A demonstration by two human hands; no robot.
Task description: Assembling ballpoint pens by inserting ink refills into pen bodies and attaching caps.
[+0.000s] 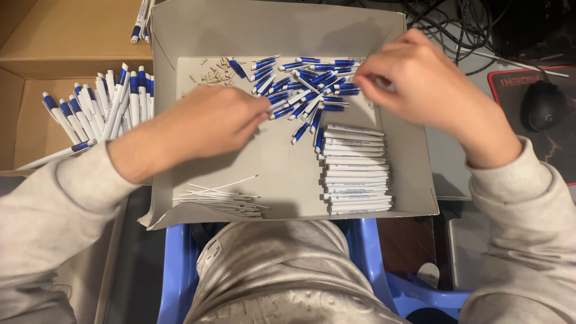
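A shallow grey cardboard tray point(180, 36) rested on the person's lap. It held a loose heap of blue-and-white pen tops point(306, 84), a neat stack of white pen barrels point(355, 171), thin white refills point(222, 195) and small tan bits point(213, 72). The left hand point(207, 123) reached into the heap, fingertips pressed together on one top. The right hand point(420, 84) hovered above the heap's right edge, fingers curled, pinching something too blurred to name. A brown box point(66, 36) at left held assembled pens point(111, 102).
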